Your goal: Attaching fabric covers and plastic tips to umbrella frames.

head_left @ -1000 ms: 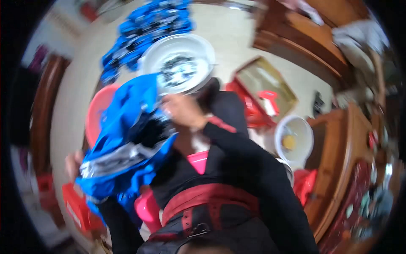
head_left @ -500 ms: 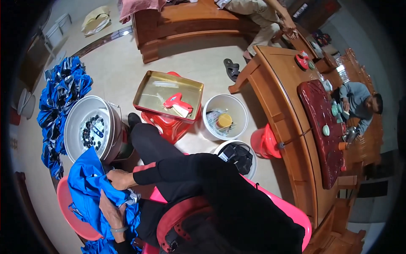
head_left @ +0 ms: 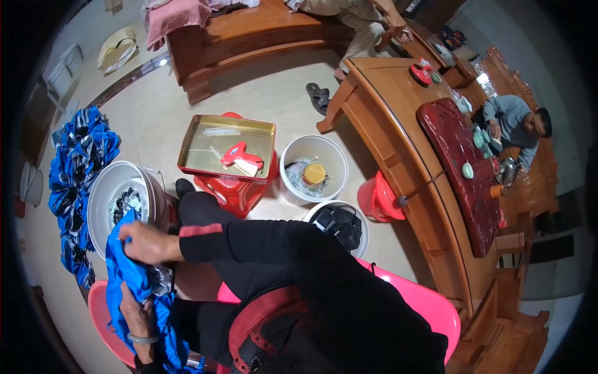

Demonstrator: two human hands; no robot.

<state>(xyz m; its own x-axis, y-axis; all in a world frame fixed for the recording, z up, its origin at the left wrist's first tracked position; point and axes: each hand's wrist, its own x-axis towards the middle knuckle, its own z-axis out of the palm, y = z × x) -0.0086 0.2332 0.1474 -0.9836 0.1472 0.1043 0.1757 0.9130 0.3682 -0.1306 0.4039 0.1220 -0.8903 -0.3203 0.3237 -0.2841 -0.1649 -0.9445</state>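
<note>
A blue cloth with a silvery underside (head_left: pixel 129 268) lies bunched between my hands, over the left side of my lap. My left hand (head_left: pixel 136 315), with a pale bangle at the wrist, has its fingers wrapped around the lower part. Above it my right hand (head_left: pixel 146 242) is closed on the cloth's upper part, near the rim of a white bucket (head_left: pixel 93 218). Small black pieces (head_left: pixel 126 204) lie inside that bucket. A pink basin (head_left: pixel 99 311) stands beside the cloth, partly hidden by it.
A heap of blue cloth (head_left: pixel 81 181) stands left of the bucket. Ahead, a tin tray (head_left: pixel 212 149) with a red-and-white gun-shaped tool (head_left: pixel 242 159) rests on a red stool (head_left: pixel 233 196). White tubs (head_left: pixel 314 146) and a red bucket (head_left: pixel 377 198) stand by a wooden table (head_left: pixel 386 93). Two people sit nearby.
My right hand has moved up toward the bucket, drawing the cloth's upper part along. My left hand has shifted slightly left, still holding the cloth. The whole view has shifted a little.
</note>
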